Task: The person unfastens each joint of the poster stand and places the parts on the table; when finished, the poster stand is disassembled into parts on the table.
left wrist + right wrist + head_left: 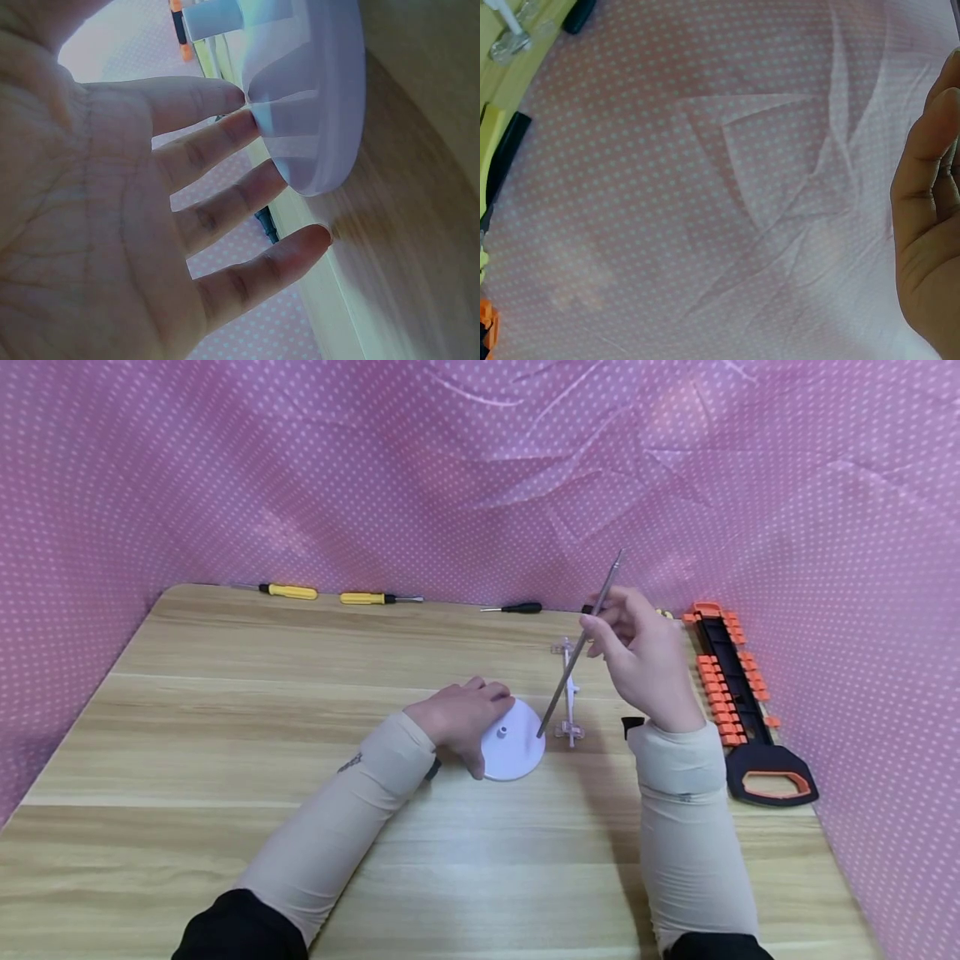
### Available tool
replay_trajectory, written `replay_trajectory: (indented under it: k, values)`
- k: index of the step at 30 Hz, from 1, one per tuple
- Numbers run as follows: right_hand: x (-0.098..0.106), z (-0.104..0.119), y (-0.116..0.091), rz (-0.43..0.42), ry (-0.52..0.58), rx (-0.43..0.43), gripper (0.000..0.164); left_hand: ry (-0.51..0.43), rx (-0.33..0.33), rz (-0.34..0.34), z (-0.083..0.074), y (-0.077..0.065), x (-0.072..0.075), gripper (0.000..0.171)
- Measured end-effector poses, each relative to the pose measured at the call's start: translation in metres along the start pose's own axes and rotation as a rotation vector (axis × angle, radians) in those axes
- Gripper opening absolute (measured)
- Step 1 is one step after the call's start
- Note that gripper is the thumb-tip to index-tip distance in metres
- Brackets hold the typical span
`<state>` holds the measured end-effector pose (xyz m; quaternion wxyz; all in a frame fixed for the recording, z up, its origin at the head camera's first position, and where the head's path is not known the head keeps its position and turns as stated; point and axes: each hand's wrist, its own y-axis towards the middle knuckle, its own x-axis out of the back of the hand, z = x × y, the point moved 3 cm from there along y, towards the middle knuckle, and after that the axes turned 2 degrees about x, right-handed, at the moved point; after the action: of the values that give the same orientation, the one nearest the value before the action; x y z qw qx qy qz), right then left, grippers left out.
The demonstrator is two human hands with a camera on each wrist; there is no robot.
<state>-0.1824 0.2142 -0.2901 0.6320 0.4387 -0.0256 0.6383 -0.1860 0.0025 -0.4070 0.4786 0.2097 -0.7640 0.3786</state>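
A white round disc (517, 758) with a short hollow peg (503, 732) at its middle lies on the wooden table. My left hand (461, 714) holds its left rim, thumb on the near side and fingers on the far side. In the left wrist view the fingertips (259, 124) touch the rim of the disc (341, 97). My right hand (645, 652) pinches a long thin grey metal rod (570, 668), tilted, with a narrower upper tip. The rod's lower end appears over the disc's right edge; contact cannot be told. The right wrist view shows only part of the hand (930, 195).
A white bar with clear ends (571, 693) lies right of the disc. Yellow screwdrivers (292, 592) (363, 598) and a black one (525, 607) line the back edge. An orange and black bit holder (738, 685) lies at the right. Pink dotted cloth (375, 485) surrounds the table.
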Motion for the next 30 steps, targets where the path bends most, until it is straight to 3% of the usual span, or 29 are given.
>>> replay_trajectory:
  k: [17,30]
  values:
    - [-0.006,-0.020,0.003,0.079,-0.003,-0.109,0.065,-0.016,-0.001,0.002,0.000,-0.001,0.000,0.121]
    - [-0.014,-0.038,0.004,0.136,-0.024,-0.174,0.053,0.001,0.002,0.005,0.000,0.000,0.000,0.122]
